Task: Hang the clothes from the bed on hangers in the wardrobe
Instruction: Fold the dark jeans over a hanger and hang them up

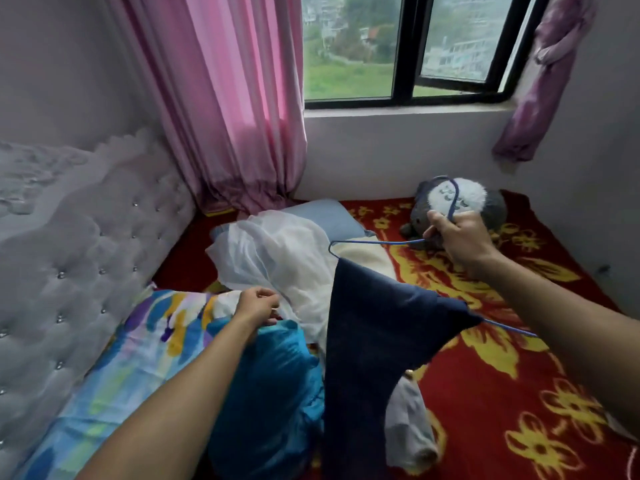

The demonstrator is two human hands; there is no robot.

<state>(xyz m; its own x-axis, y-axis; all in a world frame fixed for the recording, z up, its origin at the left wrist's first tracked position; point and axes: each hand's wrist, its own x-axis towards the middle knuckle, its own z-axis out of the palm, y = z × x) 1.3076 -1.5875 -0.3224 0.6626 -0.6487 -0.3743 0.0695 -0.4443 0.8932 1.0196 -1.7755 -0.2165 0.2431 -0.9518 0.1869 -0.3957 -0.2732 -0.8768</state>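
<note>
My right hand [457, 233] grips a blue wire hanger [374, 242] just below its hook, above the bed. A dark navy garment [367, 341] is draped over the hanger's bar and hangs down toward the bottom of the view. My left hand [258, 304] has its fingers curled and touches or pinches the edge of a sheer white garment [273, 251] heaped on the bed. Below my left forearm lies a shiny teal garment [273, 368]. A grey garment [408, 424] lies partly under the navy one. The wardrobe is out of view.
The bed has a red blanket with yellow flowers [502, 393] and a colourful pillow [138, 348] by the tufted grey headboard [86, 244]. A grey and white plush toy [485, 202] and a light blue pillow [329, 216] lie near the wall. Pink curtain [235, 98] and window [408, 46] behind.
</note>
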